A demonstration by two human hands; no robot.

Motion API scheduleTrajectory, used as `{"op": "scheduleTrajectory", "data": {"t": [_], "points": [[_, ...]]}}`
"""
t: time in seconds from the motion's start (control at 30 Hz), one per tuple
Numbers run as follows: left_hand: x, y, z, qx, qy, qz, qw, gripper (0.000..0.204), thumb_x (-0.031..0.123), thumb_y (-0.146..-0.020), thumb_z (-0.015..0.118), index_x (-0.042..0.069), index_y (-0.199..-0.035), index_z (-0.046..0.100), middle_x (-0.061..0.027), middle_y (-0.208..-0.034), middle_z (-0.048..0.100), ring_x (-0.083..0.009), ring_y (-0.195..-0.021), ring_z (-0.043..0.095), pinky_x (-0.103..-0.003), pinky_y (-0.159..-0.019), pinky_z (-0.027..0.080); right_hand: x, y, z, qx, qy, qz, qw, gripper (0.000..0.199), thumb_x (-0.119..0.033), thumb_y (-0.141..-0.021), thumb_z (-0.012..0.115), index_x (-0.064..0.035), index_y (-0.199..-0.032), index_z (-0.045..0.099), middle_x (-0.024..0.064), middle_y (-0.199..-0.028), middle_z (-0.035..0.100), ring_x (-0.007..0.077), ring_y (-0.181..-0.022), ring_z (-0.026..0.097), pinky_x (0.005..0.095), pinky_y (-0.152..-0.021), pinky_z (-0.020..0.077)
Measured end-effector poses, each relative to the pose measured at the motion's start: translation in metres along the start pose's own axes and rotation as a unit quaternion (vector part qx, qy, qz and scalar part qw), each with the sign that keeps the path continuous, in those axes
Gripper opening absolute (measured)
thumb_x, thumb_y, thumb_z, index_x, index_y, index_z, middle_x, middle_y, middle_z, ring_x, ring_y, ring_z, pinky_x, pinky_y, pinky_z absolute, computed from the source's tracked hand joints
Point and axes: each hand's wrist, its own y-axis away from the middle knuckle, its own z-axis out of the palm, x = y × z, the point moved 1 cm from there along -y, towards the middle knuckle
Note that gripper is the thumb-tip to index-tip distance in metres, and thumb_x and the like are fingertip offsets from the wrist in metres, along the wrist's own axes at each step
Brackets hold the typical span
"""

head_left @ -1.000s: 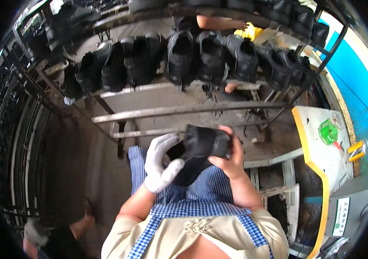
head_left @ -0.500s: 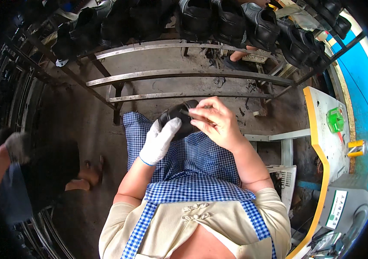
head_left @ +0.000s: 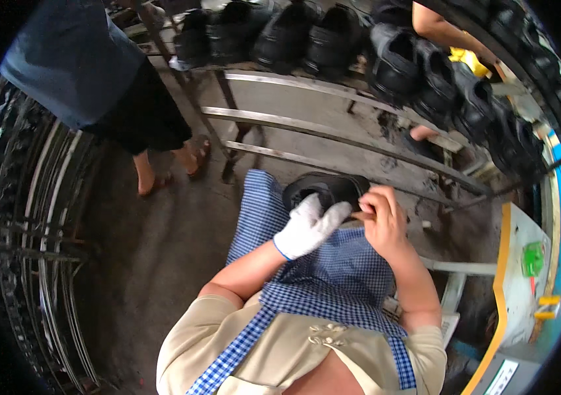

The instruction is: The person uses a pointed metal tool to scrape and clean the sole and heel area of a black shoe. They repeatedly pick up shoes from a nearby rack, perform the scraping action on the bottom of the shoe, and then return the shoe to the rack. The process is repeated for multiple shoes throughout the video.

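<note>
A black shoe [head_left: 343,188] is held above my lap, its opening facing up. My left hand [head_left: 308,230], in a white knitted glove, grips the near side of the shoe, with its thumb along the edge. At the right end of the shoe is my bare right hand [head_left: 387,222], its fingers bent and drawn together. Something thin and brownish shows at those fingertips, too small and blurred to name. A blue-and-white checked apron [head_left: 359,263] covers my lap beneath both hands.
Ahead, a metal rack [head_left: 280,118] carries a row of black shoes [head_left: 333,43]. A co-worker [head_left: 89,72] stands at the far left; another person's arm [head_left: 448,31] shows behind the rack. On my right is a white, yellow-edged table [head_left: 516,263] with a green tape dispenser [head_left: 532,259].
My view has swung left. The shoe has turned to lie more crosswise, and my right hand has gone from its top to its right end. The co-worker has moved forward past the left side.
</note>
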Motion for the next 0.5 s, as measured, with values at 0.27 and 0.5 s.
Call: {"op": "scheduleTrajectory", "data": {"t": [0.27, 0.5], "points": [[-0.008, -0.002, 0.004, -0.012, 0.225, -0.080, 0.971, 0.036, 0.019, -0.100, 0.054, -0.001, -0.130, 0.056, -0.0100, -0.121, 0.064, -0.0172, -0.107, 0.060, -0.030, -0.095, 0.047, 0.013, 0.002, -0.002, 0.015, -0.154, 0.073, 0.985, 0.015, 0.000, -0.088, 0.065, -0.0038, -0.100, 0.057, 0.0091, -0.095, 0.058, 0.0211, -0.071, 0.061, 0.0307, -0.059, 0.0499], [-0.017, -0.005, 0.008, -0.007, 0.067, -0.005, 0.998, 0.030, 0.015, -0.099, 0.056, 0.002, -0.126, 0.059, -0.0120, -0.113, 0.065, -0.0204, -0.103, 0.062, -0.031, -0.090, 0.048, -0.011, -0.008, -0.023, -0.051, 0.166, -0.096, 0.980, 0.024, -0.009, -0.080, 0.072, -0.0049, -0.103, 0.068, 0.0041, -0.086, 0.062, 0.0149, -0.067, 0.064, 0.0265, -0.049, 0.0511]]}}
